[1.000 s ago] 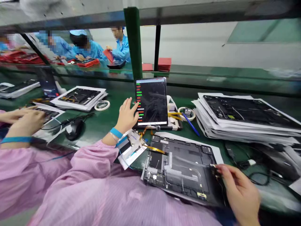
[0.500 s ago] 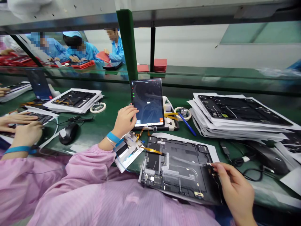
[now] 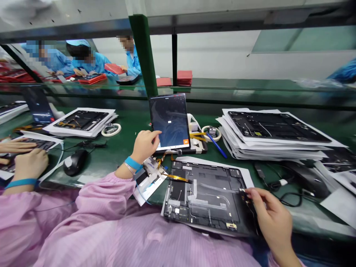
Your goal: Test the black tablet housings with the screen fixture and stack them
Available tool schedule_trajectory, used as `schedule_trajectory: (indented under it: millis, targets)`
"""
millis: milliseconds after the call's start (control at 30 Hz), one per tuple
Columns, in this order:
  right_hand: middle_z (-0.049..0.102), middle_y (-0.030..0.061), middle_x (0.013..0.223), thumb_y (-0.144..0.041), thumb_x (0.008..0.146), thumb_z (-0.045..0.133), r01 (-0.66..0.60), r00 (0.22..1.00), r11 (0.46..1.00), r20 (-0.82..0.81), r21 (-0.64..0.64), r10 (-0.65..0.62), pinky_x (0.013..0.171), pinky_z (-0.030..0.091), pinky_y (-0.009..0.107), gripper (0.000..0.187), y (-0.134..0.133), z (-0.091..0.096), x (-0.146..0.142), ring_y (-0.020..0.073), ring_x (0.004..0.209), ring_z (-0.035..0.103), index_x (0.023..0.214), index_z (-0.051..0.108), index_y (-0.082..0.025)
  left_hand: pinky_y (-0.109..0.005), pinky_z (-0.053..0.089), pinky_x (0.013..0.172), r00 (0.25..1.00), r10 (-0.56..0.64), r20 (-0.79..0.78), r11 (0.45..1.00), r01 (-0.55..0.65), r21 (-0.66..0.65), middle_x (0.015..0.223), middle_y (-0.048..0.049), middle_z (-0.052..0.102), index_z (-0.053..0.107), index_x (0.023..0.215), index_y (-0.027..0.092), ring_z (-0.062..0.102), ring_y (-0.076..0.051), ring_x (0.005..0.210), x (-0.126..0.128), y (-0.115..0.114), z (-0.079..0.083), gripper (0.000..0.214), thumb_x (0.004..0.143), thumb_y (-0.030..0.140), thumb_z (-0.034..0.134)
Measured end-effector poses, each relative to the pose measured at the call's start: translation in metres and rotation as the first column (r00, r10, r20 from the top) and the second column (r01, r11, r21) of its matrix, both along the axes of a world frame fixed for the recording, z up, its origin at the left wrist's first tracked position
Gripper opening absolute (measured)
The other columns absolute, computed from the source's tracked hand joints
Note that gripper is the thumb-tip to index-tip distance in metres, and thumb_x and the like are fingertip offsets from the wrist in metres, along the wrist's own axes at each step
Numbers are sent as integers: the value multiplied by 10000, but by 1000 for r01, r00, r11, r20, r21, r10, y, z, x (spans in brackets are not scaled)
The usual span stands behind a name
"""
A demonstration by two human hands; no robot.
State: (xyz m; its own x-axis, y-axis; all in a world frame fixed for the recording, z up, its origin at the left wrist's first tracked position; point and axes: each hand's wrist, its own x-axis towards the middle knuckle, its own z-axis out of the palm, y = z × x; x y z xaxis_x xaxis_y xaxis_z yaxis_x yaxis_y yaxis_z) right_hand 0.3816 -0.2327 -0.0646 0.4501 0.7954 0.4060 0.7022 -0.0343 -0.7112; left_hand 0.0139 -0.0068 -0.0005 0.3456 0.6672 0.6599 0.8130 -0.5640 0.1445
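My left hand (image 3: 145, 146) is at the lower left of an upright tablet screen (image 3: 169, 118), index finger stretched out against the display, the other fingers loosely bent, nothing held. An opened tablet housing (image 3: 207, 178) lies in front of me on a white sheet, its inner parts, tape strips and cables showing. My right hand (image 3: 271, 218) has thumb and fingers closed at the housing's right edge, by a small part there; the fingertips are partly hidden. An orange flex cable (image 3: 178, 178) runs from the housing towards a loose board (image 3: 151, 170) below my left hand.
Stacked housings with paper sheets (image 3: 267, 142) stand on the right, another stack (image 3: 80, 120) on the left. Tape rolls, a blue pen (image 3: 217, 146), a black mouse (image 3: 75, 162) and cables lie around. A co-worker's hands (image 3: 30, 163) are at far left. A green post (image 3: 143, 55) rises behind the screen.
My left index finger has straightened and moved onto the screen. My right hand stays at the housing's edge. The whole view has shifted slightly, so things appear further left.
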Motion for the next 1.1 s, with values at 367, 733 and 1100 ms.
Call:
schedule_trajectory:
  millis: [367,733,1100]
  targets:
    - [709,30,863,-532,919,548,-32,999,999,5,18,32,717,473,295,348,-1,1,0,217,773,660,856,707,-228,-516,292,1120,984,-136,-119,991,136,-7,1467,-143,411,513,1347,205,321,-332,1389,-1,-6,2,505,858,317,570]
    - [708,44,864,-497,932,547,-37,999,999,-12,19,38,719,486,315,328,-2,4,-4,230,775,660,861,703,-218,-572,229,1154,835,-413,-363,911,381,-160,1558,-190,269,557,1329,158,205,-344,1457,58,-9,2,427,920,258,487]
    - [704,42,870,-491,928,551,-63,998,997,0,38,63,712,485,305,322,-1,3,-2,225,774,656,861,704,-216,-439,515,871,968,-154,-196,951,92,-295,1106,-95,712,670,1131,148,668,-273,989,14,-52,36,313,921,217,448]
